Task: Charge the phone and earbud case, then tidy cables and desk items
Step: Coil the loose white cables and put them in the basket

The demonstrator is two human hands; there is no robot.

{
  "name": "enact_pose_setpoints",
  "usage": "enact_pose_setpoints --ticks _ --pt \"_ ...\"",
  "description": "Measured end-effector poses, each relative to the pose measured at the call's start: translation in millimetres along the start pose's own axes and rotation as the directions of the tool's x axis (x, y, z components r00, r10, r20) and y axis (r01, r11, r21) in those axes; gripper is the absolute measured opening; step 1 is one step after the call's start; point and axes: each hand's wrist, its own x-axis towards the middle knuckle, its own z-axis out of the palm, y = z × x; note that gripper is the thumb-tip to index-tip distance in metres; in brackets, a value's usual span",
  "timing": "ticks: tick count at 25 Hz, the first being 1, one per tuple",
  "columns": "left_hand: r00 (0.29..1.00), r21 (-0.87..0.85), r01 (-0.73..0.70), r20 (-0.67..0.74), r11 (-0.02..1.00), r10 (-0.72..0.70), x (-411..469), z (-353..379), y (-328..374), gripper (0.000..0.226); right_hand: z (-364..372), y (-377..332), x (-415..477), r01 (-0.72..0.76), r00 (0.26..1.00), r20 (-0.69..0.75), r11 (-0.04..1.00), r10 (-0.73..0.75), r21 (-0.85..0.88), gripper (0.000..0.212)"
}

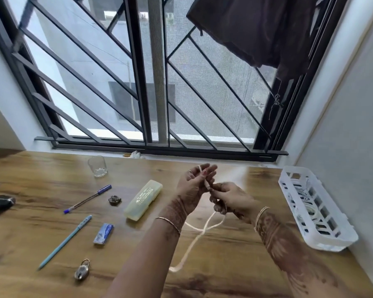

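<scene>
A brown wood-grain worktop (pixel 41 181) is carrying many small things. A clear empty drinking glass (pixel 97 166) is standing near the window side. A blue ballpoint pen (pixel 88 198) and a light blue pencil (pixel 65 241) are lying at the left, well apart. Between them and the middle, a small dark lump (pixel 114 200), a pale yellow plastic pencil box (pixel 143 200), a small blue packet (pixel 103 234) and a silver padlock (pixel 81 269) are lying. A white slotted plastic basket (pixel 317 208) is resting at the right edge.
</scene>
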Motion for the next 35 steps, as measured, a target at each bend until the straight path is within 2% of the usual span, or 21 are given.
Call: enact_pose_setpoints --ticks 2,4,6,7,8,12,15,20,22,24,25,27,30,31,33,34,35 --pt "0.999 0.191 -0.030 -0.032 0.981 0.037 3.9 -3.6 0.3 0.017 -11.1 -8.8 -4.9 -0.066 0.993 0.083 0.984 0.080 -0.165 0.024" --pt "0.998 0.482 -0.034 -0.028 0.875 0.055 5.7 -1.7 0.5 0.016 -19.0 -20.4 -10.3 -0.080 0.982 0.135 0.936 0.133 -0.343 0.023" --pt "1.000 0.714 -0.014 -0.009 0.700 0.028 3.7 0.3 -1.2 0.018 -25.6 -32.6 -9.8 -0.020 0.988 0.127 0.893 0.086 -0.449 0.021" --pt "1.000 0.766 0.004 0.000 0.642 -0.006 1.5 -1.0 -2.4 0.019 -29.8 -36.7 -6.2 0.020 0.995 0.096 0.890 0.027 -0.455 0.022" --pt "0.999 0.773 0.029 0.003 0.634 -0.050 -1.9 -3.0 -3.4 0.020 -34.1 -39.3 -1.6 0.049 0.998 0.048 0.902 -0.031 -0.429 0.025" --pt "0.964 0.590 0.117 0.126 0.799 -0.234 -14.2 -7.6 -0.6 0.027 -37.3 -34.3 17.5 0.115 0.980 -0.130 0.960 -0.152 -0.254 0.032" --pt "0.933 0.335 0.198 0.223 0.921 -0.282 -18.6 -3.5 6.3 0.030 -26.4 -24.5 28.8 0.152 0.965 -0.179 0.966 -0.191 -0.209 0.033" --pt "0.968 -0.022 0.212 0.141 0.977 -0.207 -24.6 0.3 9.3 0.033 -5.6 -15.1 27.2 0.188 0.958 -0.205 0.980 -0.199 -0.071 0.017" --pt "0.985 -0.177 0.167 0.075 0.970 -0.156 -15.8 7.9 11.2 0.034 8.2 -10.6 26.1 0.190 0.955 -0.210 0.975 -0.211 -0.117 0.022" --pt "0.996 -0.239 0.066 -0.048 0.969 -0.080 -2.7 13.4 13.8 0.032 18.2 -3.8 27.9 0.177 0.957 -0.192 0.962 -0.218 -0.209 0.026" --pt "0.992 -0.200 0.011 -0.118 0.980 -0.035 3.1 13.7 15.8 0.031 19.2 -1.9 29.1 0.167 0.959 -0.182 0.952 -0.218 -0.257 0.025" --pt "0.970 -0.016 -0.068 -0.236 0.998 0.063 11.8 9.1 18.5 0.027 16.0 -4.4 27.1 0.137 0.967 -0.151 0.918 -0.206 -0.373 0.025" --pt "0.944 0.318 -0.085 -0.277 0.944 0.178 19.2 0.9 17.0 0.025 10.0 -15.3 18.7 0.094 0.987 -0.064 0.849 -0.149 -0.519 0.029" --pt "0.946 0.475 -0.063 -0.251 0.878 0.205 19.1 1.0 16.5 0.026 7.7 -20.0 16.8 0.090 0.991 -0.036 0.831 -0.131 -0.549 0.029" --pt "0.961 0.766 -0.010 -0.172 0.643 0.219 17.1 0.5 14.6 0.028 1.1 -31.3 13.9 0.096 0.993 -0.001 0.817 -0.117 -0.569 0.028" --pt "0.970 0.845 0.003 -0.132 0.535 0.203 16.5 -2.8 12.6 0.031 -3.5 -36.5 14.1 0.102 0.992 -0.005 0.832 -0.125 -0.546 0.029" --pt "0.978 0.873 0.010 -0.110 0.487 0.178 15.6 -7.2 10.6 0.034 -9.7 -40.7 15.7 0.114 0.989 -0.027 0.855 -0.147 -0.506 0.030"
